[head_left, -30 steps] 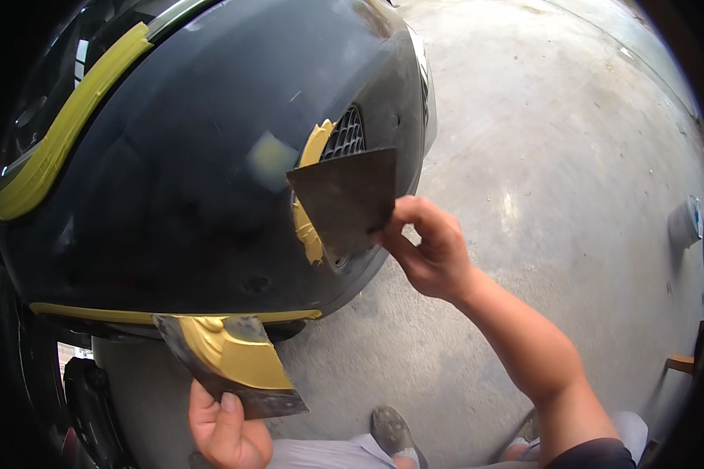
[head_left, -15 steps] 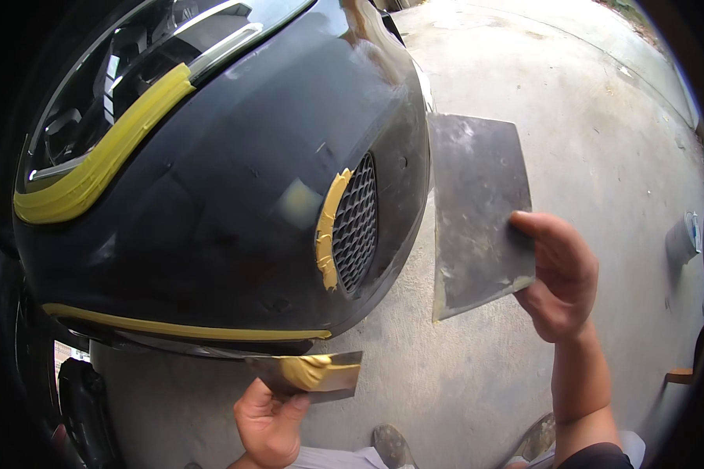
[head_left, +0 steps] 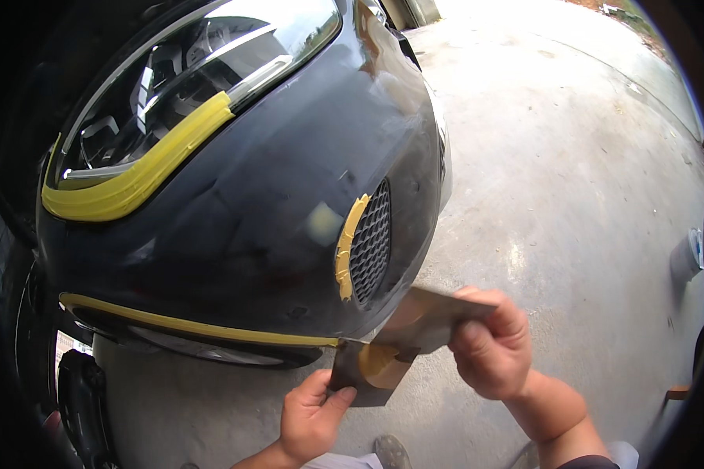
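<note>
My left hand point(head_left: 313, 414) is closed on a small dark metal spreader point(head_left: 350, 383), thumb on top. A lump of yellow filler paste point(head_left: 375, 363) sits on its face. My right hand point(head_left: 494, 348) grips a larger thin grey spreader sheet point(head_left: 424, 314) by its right end. The sheet's lower edge lies over the small spreader, at the paste. Both are just off the lower corner of a dark car bumper point(head_left: 235, 227). A small pale yellowish patch point(head_left: 324, 223) shows on the bumper, left of a mesh grille point(head_left: 373, 250).
Yellow masking tape point(head_left: 125, 187) runs under the headlight point(head_left: 180, 86). More tape lines the grille's left edge point(head_left: 345, 258) and the bumper's lower edge point(head_left: 203, 328). A bucket point(head_left: 686, 256) stands on the concrete floor point(head_left: 555, 180) at far right. My shoe point(head_left: 391, 453) shows below.
My right hand has brought the grey sheet down and left, tilting it, onto the small spreader. My left hand has moved right. The view has shifted, so the car appears farther right.
</note>
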Action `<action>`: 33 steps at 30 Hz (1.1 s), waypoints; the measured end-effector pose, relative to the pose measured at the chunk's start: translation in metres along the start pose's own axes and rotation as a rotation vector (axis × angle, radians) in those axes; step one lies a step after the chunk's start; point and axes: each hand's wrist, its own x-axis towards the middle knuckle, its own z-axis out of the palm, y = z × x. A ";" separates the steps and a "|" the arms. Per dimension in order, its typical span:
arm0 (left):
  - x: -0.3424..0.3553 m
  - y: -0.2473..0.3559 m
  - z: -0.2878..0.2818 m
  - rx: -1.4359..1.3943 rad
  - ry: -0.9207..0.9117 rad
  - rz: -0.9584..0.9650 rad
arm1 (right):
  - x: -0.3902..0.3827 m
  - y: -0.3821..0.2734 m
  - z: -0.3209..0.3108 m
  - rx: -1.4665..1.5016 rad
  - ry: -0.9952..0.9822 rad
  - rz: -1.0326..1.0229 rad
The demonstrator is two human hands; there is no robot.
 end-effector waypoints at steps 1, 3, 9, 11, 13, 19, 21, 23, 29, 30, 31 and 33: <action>0.001 -0.001 0.001 -0.026 0.033 0.024 | 0.004 -0.006 0.003 -0.233 -0.121 -0.062; 0.002 0.003 0.002 -0.097 0.065 0.077 | 0.005 -0.006 0.001 -0.446 -0.305 -0.128; 0.005 0.012 -0.006 -0.286 0.194 0.182 | 0.021 0.001 -0.020 -0.964 -0.405 -0.262; 0.003 0.016 -0.008 -0.243 0.245 0.202 | 0.021 0.002 -0.029 -1.076 -0.326 -0.465; 0.000 0.019 -0.007 -0.134 0.261 0.210 | 0.020 -0.009 -0.020 -1.163 -0.422 -0.645; -0.005 0.024 0.005 -0.082 0.277 0.195 | 0.002 0.006 0.000 -1.207 -0.616 -0.696; -0.008 0.024 0.004 -0.052 0.283 0.184 | 0.000 0.013 0.002 -1.197 -0.646 -0.698; -0.010 0.028 0.008 -0.067 0.288 0.185 | -0.001 0.019 0.001 -1.211 -0.668 -0.706; -0.005 0.026 -0.002 -0.226 0.307 0.257 | 0.008 0.022 -0.016 -0.681 -0.527 -0.054; -0.007 0.023 0.000 -0.256 0.276 0.211 | 0.010 0.022 -0.015 -0.510 -0.517 0.162; -0.008 0.021 0.003 -0.285 0.247 0.166 | 0.012 0.022 -0.013 -0.332 -0.501 0.371; -0.013 0.030 0.007 -0.371 0.215 0.208 | 0.016 0.039 -0.021 -0.355 -0.433 0.385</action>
